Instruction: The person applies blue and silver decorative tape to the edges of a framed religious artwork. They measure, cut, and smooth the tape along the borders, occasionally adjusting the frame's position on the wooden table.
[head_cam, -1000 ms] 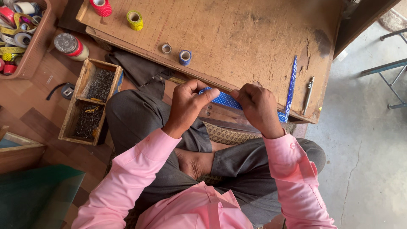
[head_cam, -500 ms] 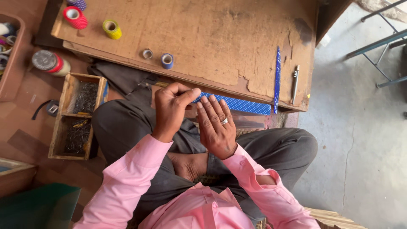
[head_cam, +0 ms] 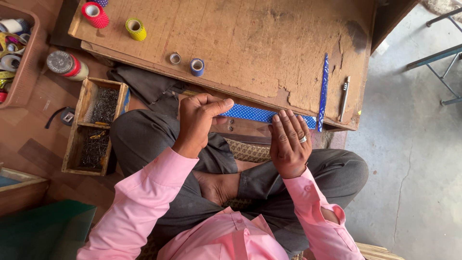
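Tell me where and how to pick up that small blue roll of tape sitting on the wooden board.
The blue roll stands on its flat end near the wooden board front edge, core facing up. Probably best: come straight down from above and pinch its round outer wall on opposite sides. The small grey roll sits close on one side, so place fingers clear of it.

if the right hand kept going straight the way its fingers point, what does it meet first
The right hand points up toward the board. Its fingertips already lie on the blue strip, so that comes first; past it is the wooden board. Depth is hard to judge.
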The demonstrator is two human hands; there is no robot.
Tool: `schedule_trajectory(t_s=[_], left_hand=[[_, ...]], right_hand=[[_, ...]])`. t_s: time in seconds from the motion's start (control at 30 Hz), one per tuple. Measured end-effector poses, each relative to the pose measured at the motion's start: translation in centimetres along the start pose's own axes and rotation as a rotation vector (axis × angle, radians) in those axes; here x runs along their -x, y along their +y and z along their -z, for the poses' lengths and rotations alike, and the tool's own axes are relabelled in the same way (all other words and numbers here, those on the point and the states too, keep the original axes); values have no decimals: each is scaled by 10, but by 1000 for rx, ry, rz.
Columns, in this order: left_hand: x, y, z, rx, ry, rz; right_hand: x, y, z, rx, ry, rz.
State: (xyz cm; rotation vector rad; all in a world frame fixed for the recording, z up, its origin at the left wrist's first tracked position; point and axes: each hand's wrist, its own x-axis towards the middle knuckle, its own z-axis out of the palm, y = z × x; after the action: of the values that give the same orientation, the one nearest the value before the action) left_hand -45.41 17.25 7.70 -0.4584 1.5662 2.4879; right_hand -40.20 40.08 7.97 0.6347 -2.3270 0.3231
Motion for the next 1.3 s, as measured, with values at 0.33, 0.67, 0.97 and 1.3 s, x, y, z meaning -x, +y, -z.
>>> schedule_trajectory(t_s=[0.33,0.67,0.97,1.3], left_hand=[[3,-9,-5,88,121,131],[15,-12,-15,-481,101,-444],[43,8,-64,-1218,-329,-974],[34,22,-52,-1191,-366,-784]], right_hand=[[-12,4,20,-163,-94,-183],[-33,17,45,-231,-441,-275],[-38,55,68,-299,-604,-355],[22,89,44,-1323,-204,-864]])
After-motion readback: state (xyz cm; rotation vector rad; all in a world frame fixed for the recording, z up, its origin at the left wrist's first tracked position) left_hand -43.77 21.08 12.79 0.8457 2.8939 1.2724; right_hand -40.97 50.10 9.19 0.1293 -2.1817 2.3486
